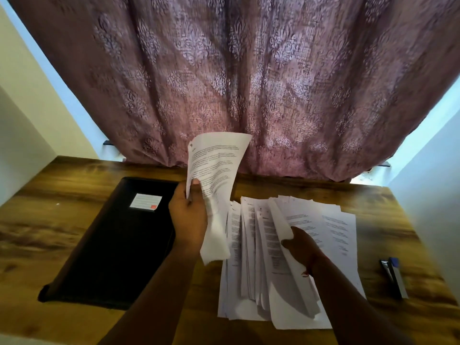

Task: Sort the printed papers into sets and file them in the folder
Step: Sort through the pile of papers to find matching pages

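Observation:
A black folder (117,242) with a white and red label lies closed on the left of the wooden desk. My left hand (188,215) holds a printed sheet (215,170) upright above the folder's right edge. To the right, a fanned pile of printed papers (251,257) lies on the desk. My right hand (302,247) grips the edge of a raised sheet in that pile, thumb on top.
A stapler (394,277) with a blue end lies at the desk's right side. A patterned mauve curtain (236,83) hangs behind the wooden desk (44,220). White walls stand close on both sides.

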`<state>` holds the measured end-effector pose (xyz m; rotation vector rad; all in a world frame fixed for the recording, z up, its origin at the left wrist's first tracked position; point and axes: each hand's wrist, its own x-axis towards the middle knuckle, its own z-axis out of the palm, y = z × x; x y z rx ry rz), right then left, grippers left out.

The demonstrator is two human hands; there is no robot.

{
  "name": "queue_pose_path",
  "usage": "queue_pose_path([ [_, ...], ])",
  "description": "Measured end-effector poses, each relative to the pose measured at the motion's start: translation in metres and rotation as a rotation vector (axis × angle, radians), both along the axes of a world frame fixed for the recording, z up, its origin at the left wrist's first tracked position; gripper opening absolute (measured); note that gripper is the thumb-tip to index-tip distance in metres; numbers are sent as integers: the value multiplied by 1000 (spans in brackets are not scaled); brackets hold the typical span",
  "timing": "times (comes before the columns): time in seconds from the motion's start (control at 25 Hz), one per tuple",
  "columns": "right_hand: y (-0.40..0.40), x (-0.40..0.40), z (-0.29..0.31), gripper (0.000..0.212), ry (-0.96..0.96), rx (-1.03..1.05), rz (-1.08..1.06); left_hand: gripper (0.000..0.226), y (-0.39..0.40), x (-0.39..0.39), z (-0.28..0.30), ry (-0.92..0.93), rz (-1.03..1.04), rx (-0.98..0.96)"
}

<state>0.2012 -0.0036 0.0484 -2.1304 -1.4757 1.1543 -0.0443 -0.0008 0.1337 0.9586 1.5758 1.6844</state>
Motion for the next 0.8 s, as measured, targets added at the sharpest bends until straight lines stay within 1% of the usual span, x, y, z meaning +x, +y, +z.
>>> queue_pose_path([
  [0.08, -1, 8, 8, 36, 12, 30, -34, 11, -1, 0, 4, -278, 63, 52],
  [0.12, -2, 13, 12, 34, 17, 44, -49, 13, 1, -4, 2, -420, 106, 52],
  [0.16, -3, 19, 16, 34, 26, 62, -62, 14, 4, -8, -1, -513, 147, 24],
  [0.2, -4, 24, 21, 33, 36, 78, -71, 15, 5, -10, -6, -545, 164, -24],
  [0.28, -9, 30, 28, 30, 65, 108, -98, 12, 2, -15, -21, -547, 161, -96],
  [0.4, -17, 32, 34, 31, 88, 145, -107, 9, 2, -29, -32, -691, 126, -49],
  [0.44, -19, 33, 35, 32, 82, 153, -101, 15, 5, -34, -33, -719, 85, -22],
  [0.52, -22, 33, 35, 33, 77, 166, -101, 34, 10, -36, -32, -722, -9, -33],
  [0.6, -23, 31, 35, 35, 81, 176, -108, 34, 11, -27, -32, -780, -25, -41],
  [0.68, -23, 26, 34, 34, 82, 169, -111, 36, 7, -15, -34, -843, -94, -65],
  [0.8, -22, 23, 35, 32, 100, 189, -111, 37, -1, -2, -31, -839, -219, -102],
])
